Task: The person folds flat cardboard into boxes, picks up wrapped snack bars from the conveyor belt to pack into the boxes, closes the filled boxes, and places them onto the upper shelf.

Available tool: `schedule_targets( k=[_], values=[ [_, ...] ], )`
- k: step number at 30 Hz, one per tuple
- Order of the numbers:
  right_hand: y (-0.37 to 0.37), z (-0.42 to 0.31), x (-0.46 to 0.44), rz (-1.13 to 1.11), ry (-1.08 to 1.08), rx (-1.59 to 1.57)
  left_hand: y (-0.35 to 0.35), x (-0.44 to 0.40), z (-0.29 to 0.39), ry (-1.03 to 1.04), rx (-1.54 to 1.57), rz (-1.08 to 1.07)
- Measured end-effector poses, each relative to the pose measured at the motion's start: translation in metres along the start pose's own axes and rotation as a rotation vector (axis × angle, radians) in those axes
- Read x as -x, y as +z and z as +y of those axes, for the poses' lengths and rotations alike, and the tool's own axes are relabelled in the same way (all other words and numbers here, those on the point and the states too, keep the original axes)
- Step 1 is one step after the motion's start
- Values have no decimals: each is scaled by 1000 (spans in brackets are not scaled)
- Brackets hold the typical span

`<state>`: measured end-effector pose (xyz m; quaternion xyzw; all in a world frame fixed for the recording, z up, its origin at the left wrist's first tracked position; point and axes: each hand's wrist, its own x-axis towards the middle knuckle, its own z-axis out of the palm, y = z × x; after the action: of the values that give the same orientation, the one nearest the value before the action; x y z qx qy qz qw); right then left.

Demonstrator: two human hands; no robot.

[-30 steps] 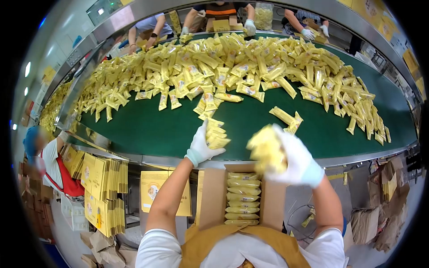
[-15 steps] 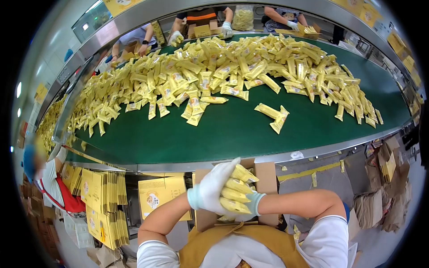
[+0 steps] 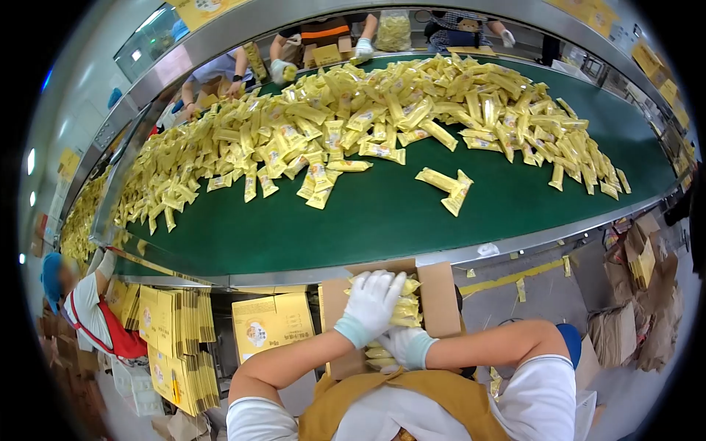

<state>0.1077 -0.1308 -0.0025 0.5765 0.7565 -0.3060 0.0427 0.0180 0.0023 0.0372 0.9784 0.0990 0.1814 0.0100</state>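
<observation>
An open cardboard box [image 3: 441, 298] stands close to my body, with yellow wrapped packets [image 3: 406, 312] inside it. My left hand [image 3: 373, 303], in a white glove, is closed over packets in the upper part of the box. Just below and to its right, my right hand [image 3: 406, 345] reaches into the box; its fingers are hidden among the packets and under my left hand. More packets [image 3: 379, 354] show beside my right wrist. Beyond the box, a large heap of the same packets [image 3: 346, 110] lies on the green belt [image 3: 353, 220].
Flat yellow cartons [image 3: 273, 323] and upright stacks of folded cartons [image 3: 176, 331] are at the left. A co-worker in a red apron [image 3: 110, 323] stands at far left. Other people's gloved hands [image 3: 364, 49] work across the belt. Brown cardboard [image 3: 614, 334] lies at right.
Both hands have come from above the belt to the box, bringing packets. Since the last earlier frame, my left hand has turned and lowered its packets into the box.
</observation>
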Motion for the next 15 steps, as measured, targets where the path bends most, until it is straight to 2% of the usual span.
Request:
schedule_targets(
  k=[1, 4, 5, 8, 9, 10, 12, 13, 14, 15],
  values=[
    [-2, -4, 3, 8, 21, 57, 4, 0, 2, 17, -96, 1],
    [-15, -10, 9, -83, 53, 223, 12, -5, 8, -34, -40, -250],
    [-20, -11, 8, -116, 45, 282, 17, -11, 8, -86, 21, -430],
    [-23, -14, -1, -146, -20, 485, 12, -30, -1, -9, 76, -757],
    [-25, -15, -5, -175, -61, 580, 32, -24, -3, -91, 196, -744],
    [-26, -16, -9, -200, -104, 674, 22, -31, -9, -19, 211, -834],
    [-8, 13, -20, -95, -189, 526, -13, -50, -27, 133, 238, -1016],
    [-46, 20, -9, -127, -267, 389, -21, -51, -38, 211, 198, -1052],
    [-110, 17, 3, -353, -287, 237, -36, -61, -58, 210, 454, -1137],
    [-141, 30, 7, -437, -256, 23, -58, -76, -82, 204, 717, -1215]
  ],
)
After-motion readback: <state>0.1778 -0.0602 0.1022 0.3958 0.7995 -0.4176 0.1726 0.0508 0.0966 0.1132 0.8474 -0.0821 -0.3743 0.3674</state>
